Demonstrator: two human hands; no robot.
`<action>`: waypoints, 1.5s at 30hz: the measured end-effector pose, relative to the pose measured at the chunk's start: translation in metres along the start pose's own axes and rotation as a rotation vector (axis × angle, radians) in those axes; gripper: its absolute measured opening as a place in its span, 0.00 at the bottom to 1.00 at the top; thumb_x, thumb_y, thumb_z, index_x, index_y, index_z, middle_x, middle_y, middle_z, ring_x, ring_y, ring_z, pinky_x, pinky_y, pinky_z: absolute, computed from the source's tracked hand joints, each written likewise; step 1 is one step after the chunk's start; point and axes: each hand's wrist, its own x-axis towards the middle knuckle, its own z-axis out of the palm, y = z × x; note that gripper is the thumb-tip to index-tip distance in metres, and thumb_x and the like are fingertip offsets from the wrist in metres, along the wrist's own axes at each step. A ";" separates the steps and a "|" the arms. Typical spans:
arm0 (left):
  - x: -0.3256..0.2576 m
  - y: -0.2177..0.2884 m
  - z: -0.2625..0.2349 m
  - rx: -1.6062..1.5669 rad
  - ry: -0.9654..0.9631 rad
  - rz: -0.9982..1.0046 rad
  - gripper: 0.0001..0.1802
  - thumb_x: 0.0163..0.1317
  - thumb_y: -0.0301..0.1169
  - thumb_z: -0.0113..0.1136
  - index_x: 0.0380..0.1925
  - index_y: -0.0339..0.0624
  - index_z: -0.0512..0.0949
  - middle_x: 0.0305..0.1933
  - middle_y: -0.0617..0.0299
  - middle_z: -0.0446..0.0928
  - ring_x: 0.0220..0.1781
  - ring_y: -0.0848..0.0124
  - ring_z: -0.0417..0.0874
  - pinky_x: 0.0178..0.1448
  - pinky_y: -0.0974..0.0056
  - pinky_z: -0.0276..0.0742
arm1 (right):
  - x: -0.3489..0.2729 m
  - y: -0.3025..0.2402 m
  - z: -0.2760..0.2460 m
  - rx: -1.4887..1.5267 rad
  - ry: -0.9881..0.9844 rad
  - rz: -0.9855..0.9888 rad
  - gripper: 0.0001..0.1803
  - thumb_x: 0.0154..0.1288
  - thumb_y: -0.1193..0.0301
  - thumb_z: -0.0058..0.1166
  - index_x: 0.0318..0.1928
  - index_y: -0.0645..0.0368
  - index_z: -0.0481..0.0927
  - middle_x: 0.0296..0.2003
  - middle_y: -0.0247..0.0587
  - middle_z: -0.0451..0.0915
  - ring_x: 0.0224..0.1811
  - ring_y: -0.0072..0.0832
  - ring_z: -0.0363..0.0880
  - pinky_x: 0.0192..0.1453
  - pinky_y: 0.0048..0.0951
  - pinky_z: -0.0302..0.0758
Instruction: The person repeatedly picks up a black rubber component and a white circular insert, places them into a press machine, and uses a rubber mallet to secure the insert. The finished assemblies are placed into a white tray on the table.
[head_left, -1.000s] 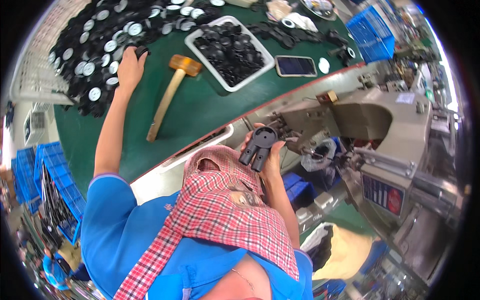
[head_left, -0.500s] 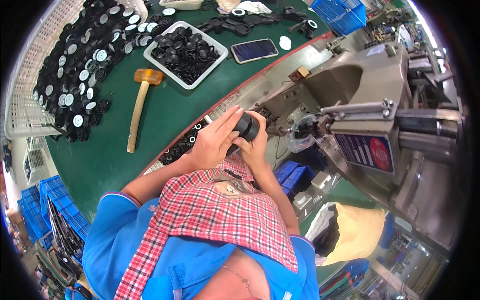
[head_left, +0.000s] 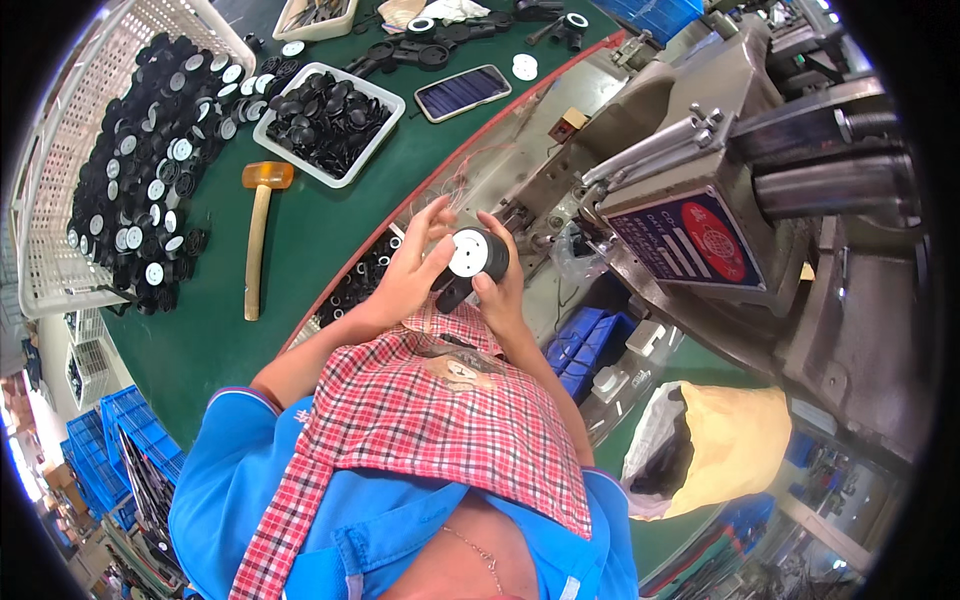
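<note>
A black caster-like wheel [head_left: 493, 256] with a white round disc [head_left: 468, 252] on its face is in front of my apron. A black arm-shaped part [head_left: 455, 292] sticks out below it. My right hand [head_left: 506, 290] grips the wheel from the right, thumb at its lower edge. My left hand [head_left: 408, 275] is at the disc's left side with fingers apart, its thumb by the disc's edge; whether it touches cannot be made out. To the left on the green table lies a mallet [head_left: 257, 240] with an orange head and wooden handle.
A white tray [head_left: 345, 180] holds black caps. Behind the mallet, many black wheels with white discs [head_left: 135, 237] are heaped by a white basket [head_left: 40, 225]. A phone [head_left: 462, 93] lies farther back. A metal machine [head_left: 690, 240] stands right, with a yellow sack [head_left: 735, 430] below.
The wheel has turned so that its white disc now faces up. My left fingers have spread away from it. The view has shifted, bringing the machine farther left in the picture.
</note>
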 end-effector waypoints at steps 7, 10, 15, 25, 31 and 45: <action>0.034 -0.032 -0.001 0.163 -0.050 -0.246 0.24 0.73 0.40 0.58 0.54 0.27 0.76 0.47 0.52 0.82 0.49 0.71 0.82 0.54 0.64 0.77 | -0.015 0.014 -0.039 0.013 0.205 0.307 0.28 0.66 0.71 0.63 0.63 0.69 0.73 0.49 0.39 0.79 0.45 0.20 0.79 0.47 0.21 0.77; 0.060 -0.059 0.021 0.208 -0.139 -0.123 0.24 0.73 0.42 0.57 0.54 0.28 0.76 0.48 0.51 0.83 0.49 0.68 0.83 0.54 0.64 0.78 | -0.010 0.000 -0.049 0.096 0.413 0.136 0.23 0.68 0.72 0.61 0.60 0.69 0.74 0.47 0.39 0.82 0.45 0.21 0.81 0.50 0.22 0.78; 0.097 -0.062 0.067 0.263 -0.225 -0.103 0.24 0.73 0.46 0.57 0.49 0.33 0.79 0.38 0.47 0.83 0.42 0.62 0.85 0.46 0.58 0.79 | -0.010 -0.002 -0.099 -0.060 0.520 0.183 0.21 0.72 0.69 0.54 0.59 0.69 0.74 0.52 0.44 0.80 0.42 0.28 0.84 0.47 0.30 0.83; 0.081 -0.103 0.048 0.265 -0.282 -0.320 0.23 0.73 0.47 0.54 0.43 0.34 0.80 0.26 0.53 0.80 0.26 0.66 0.83 0.34 0.61 0.77 | -0.006 0.016 -0.099 0.112 0.584 0.269 0.20 0.72 0.64 0.55 0.57 0.65 0.76 0.48 0.41 0.81 0.44 0.28 0.84 0.48 0.33 0.85; 0.083 -0.083 0.036 0.421 -0.413 -0.279 0.20 0.73 0.42 0.55 0.34 0.33 0.81 0.20 0.60 0.79 0.22 0.72 0.81 0.31 0.64 0.76 | -0.041 0.045 -0.094 0.171 0.765 0.324 0.26 0.77 0.53 0.50 0.59 0.64 0.73 0.46 0.46 0.81 0.42 0.34 0.85 0.46 0.34 0.84; 0.087 -0.080 0.038 0.341 -0.345 -0.335 0.21 0.68 0.41 0.62 0.47 0.32 0.80 0.26 0.55 0.84 0.24 0.70 0.84 0.31 0.63 0.79 | -0.064 0.081 -0.090 0.011 0.774 0.505 0.19 0.74 0.59 0.54 0.52 0.61 0.78 0.43 0.40 0.82 0.39 0.28 0.84 0.42 0.29 0.80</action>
